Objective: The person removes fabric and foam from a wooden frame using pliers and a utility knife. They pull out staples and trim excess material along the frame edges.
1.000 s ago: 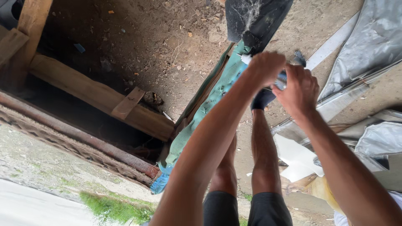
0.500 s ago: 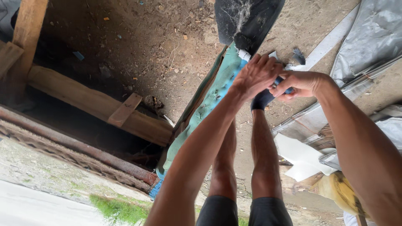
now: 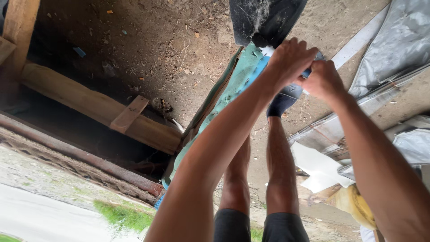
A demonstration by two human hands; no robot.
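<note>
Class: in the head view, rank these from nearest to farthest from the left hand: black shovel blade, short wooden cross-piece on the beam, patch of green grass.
1. Black shovel blade, just above the left hand.
2. Short wooden cross-piece, centre-left.
3. Patch of green grass, bottom left.

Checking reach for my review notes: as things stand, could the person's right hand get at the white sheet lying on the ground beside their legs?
Probably yes: the right hand is near the green panel, and nothing covers the white sheet.
</note>
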